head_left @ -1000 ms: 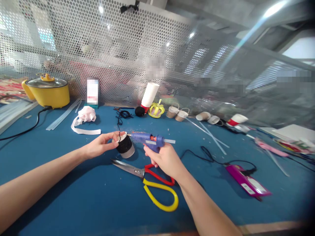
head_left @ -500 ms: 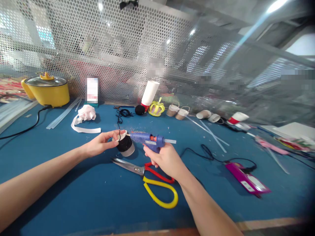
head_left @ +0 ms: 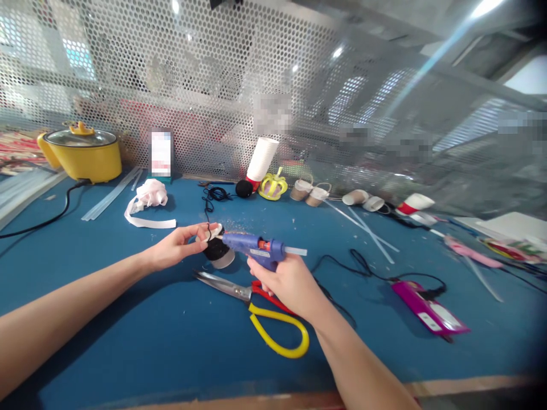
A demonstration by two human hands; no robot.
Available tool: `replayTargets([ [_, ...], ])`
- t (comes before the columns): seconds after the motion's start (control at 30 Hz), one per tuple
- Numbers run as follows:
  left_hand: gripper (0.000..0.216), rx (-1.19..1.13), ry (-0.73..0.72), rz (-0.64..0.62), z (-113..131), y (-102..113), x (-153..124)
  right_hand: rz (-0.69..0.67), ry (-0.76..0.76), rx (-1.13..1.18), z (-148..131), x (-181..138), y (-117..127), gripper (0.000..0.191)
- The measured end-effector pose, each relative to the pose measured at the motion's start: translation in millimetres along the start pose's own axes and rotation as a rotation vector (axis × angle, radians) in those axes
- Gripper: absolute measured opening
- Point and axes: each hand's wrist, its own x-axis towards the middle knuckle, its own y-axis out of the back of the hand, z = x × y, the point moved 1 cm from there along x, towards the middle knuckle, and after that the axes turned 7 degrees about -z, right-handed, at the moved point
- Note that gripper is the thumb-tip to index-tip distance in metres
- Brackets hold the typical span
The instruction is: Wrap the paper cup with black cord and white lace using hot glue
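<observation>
- Left hand (head_left: 173, 250) pinches the rim of the cup (head_left: 219, 254), thumb and fingertips clamped on the white edge. The pinch looks meant to steady the cup and keep skin off the hot tip.
- The cup sits mid-table just ahead of the person, tipped on its side with its base on the table (head_left: 128, 324). Black yarn is wound round most of it and the bottom band is bare. The tilt turns the rim toward the nozzle.
- Right hand (head_left: 287, 283) is closed round the grip of the glue gun (head_left: 255, 246), fingers wrapped tight. Cannot tell if the trigger is pressed.
- The gun is level with its nozzle at the cup's rim, touching or just short of it. A clear stick pokes out the back.
- A loose yarn end hangs over the rim by the left fingertips, likely held there to stay taut.
- Scissors (head_left: 260, 310) lie open just under the right hand, blades pointing left. They are within easy reach of the work.
- The gun's cord (head_left: 376, 274) runs right to a purple power strip (head_left: 429, 312), with enough slack to leave the gun free.
- Spare glue sticks (head_left: 109, 196) lie far left, and more lie right of centre.
- The yellow pot (head_left: 81, 158), ribbon (head_left: 147, 200), cup stack (head_left: 261, 159) and crown (head_left: 272, 189) stand along the mesh panel (head_left: 213, 85), well apart from the hands.
</observation>
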Motion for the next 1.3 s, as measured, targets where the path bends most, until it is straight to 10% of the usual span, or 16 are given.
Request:
replayTargets([
  [1.3, 0.021, 0.029, -0.012, -0.038, -2, 1, 0, 0.02, -0.127, 0.141, 15, 17, 3, 0.021],
])
